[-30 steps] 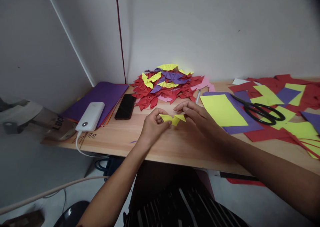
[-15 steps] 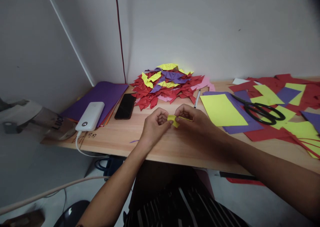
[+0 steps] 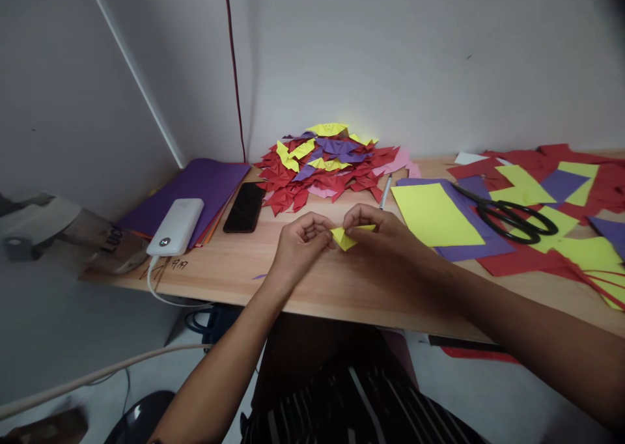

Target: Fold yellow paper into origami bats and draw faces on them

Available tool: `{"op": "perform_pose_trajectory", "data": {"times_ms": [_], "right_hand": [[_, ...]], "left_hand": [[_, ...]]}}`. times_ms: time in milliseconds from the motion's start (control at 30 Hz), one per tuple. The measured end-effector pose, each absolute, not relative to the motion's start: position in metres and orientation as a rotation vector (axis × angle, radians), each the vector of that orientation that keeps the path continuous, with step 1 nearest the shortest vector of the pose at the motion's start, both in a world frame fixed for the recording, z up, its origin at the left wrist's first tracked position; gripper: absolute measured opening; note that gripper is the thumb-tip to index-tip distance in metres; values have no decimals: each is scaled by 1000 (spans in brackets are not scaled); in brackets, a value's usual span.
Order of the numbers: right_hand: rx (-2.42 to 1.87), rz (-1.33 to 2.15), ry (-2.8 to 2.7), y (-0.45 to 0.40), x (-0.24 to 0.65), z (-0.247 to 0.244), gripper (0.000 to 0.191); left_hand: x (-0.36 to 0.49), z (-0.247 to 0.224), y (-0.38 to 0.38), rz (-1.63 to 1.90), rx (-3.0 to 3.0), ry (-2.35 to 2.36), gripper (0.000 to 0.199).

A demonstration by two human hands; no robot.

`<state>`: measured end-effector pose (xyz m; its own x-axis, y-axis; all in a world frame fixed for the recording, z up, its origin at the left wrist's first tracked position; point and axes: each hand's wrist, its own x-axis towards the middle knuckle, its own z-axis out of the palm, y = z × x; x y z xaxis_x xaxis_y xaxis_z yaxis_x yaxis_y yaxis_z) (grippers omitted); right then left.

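Note:
Between my two hands is a small piece of folded yellow paper [image 3: 346, 239], with a pointed lower edge and a tip sticking out to the right. My left hand [image 3: 303, 237] pinches its left end between thumb and fingers. On its right side, my right hand [image 3: 374, 226] is closed with thumb and index finger on the paper. Both hands are just above the wooden desk [image 3: 317, 288]. Beyond them lies a heap of folded paper shapes [image 3: 293, 187] in red, purple, yellow and pink, a few with small drawn faces.
Right of my hands lie a yellow sheet [image 3: 434, 216] on purple paper, black-handled scissors [image 3: 520, 219] and red and yellow scraps [image 3: 586, 252]. A pen [image 3: 385, 192] is behind my right hand. To the left are a phone [image 3: 244, 208], a white power bank [image 3: 176, 228] and purple sheets [image 3: 205, 174].
The folded yellow paper has turned in my fingers and now shows a pointed, triangular face instead of a squarish one. Both hands stay in nearly the same place.

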<state>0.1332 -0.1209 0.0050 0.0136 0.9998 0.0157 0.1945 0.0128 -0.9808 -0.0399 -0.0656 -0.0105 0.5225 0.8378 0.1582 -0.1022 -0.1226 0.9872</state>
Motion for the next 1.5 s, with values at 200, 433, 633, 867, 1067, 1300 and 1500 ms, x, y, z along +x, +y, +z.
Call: {"op": "perform_pose_trajectory", "data": {"times_ms": [200,433,633,867,1067,1300,1500], "right_hand": [[-1355,1133,-1293,-124,132,6,9],[-1339,1071,-1377,-123,132,8,16],[-1356,1029,-1493,-121,133,1,22],[-1440,899,-1550,-121,135,-2,21],[-1436,845,-1557,-123,135,-3,20],[-1425,782,-1616,-126,130,-2,20],[-1450,649,-1683,-127,127,0,15]], "left_hand": [[-40,-7,-68,917,1430,714,9],[-40,-7,-69,915,1475,798,12],[-40,-9,-70,918,1529,790,15],[-39,-3,-70,902,1507,720,9],[-39,-9,-69,907,1581,764,17],[-42,-11,-70,900,1660,833,14],[-42,-7,-72,891,1745,824,11]]}}
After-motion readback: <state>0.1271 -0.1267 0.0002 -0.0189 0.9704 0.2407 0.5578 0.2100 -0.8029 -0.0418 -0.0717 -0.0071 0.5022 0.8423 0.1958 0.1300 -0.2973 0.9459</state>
